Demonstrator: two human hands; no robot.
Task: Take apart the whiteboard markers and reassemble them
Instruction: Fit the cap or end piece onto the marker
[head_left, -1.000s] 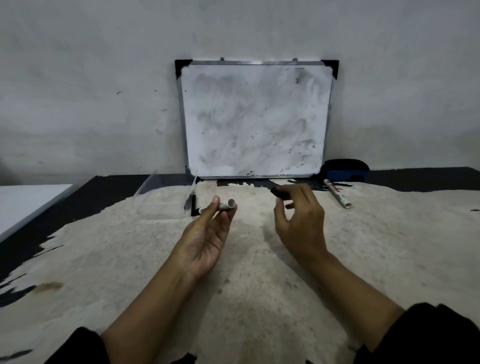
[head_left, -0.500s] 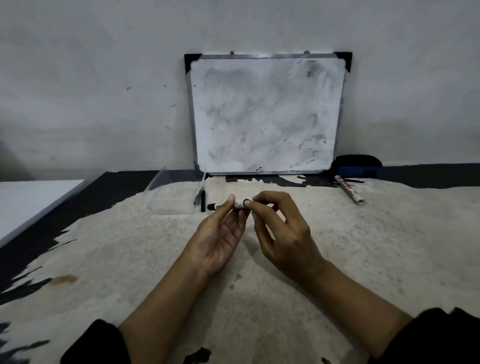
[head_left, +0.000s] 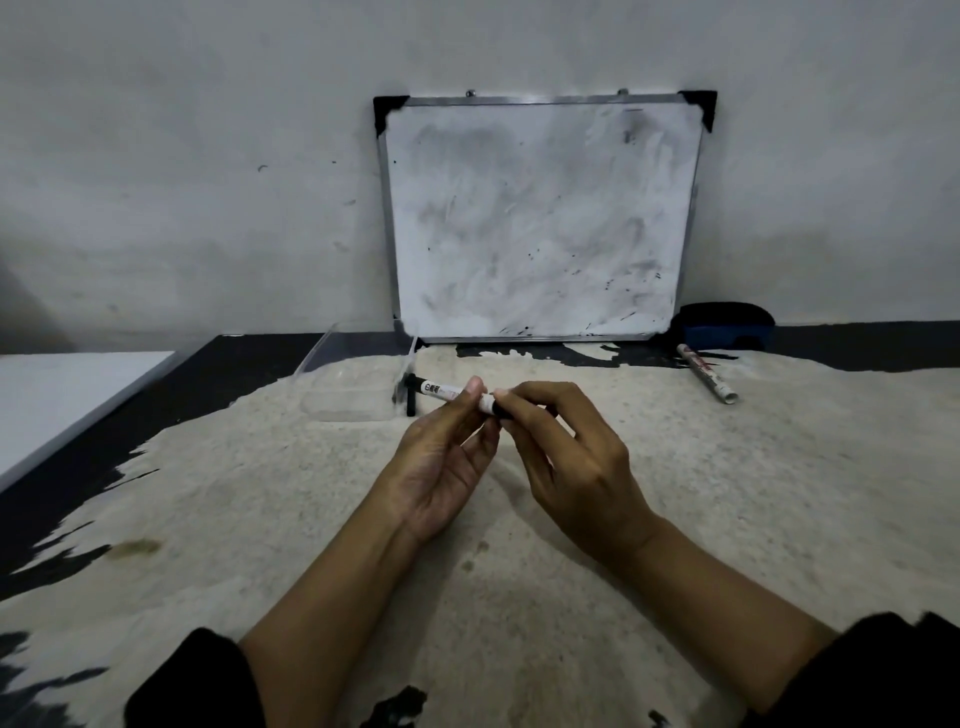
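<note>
Marker (head_left: 451, 393): lying roughly level in the air above the bench (head_left: 779, 493), long axis running left-far to right-near, dark end pointing left toward the tray (head_left: 358, 379).
Left hand (head_left: 441, 467): palm facing up, thumb and fingertips closing on the white barrel near its right end, carrying the marker's weight.
Right hand (head_left: 566, 457): fingers pinching a small black piece (head_left: 500, 410) at the barrel's right end; whether it is a cap or an end plug is too small to tell.
Key relation: black piece sitting straight in line with the barrel, touching it, so the coming push or pull is running along that long axis, right hand toward or away from left.
Step, as a judgement: seating or twisting the black piece on the barrel, most likely reassembly.
Look: white body with a printed label, black at both ends, slim and rigid.
Second marker (head_left: 706, 373): resting on the bench far right, near the eraser (head_left: 724, 326), well apart from both hands, right hand being the nearer.
Small black part (head_left: 410, 395): lying just beside the tray's right wall.
Whiteboard (head_left: 540, 218): leaning against the wall, smeared grey.
</note>
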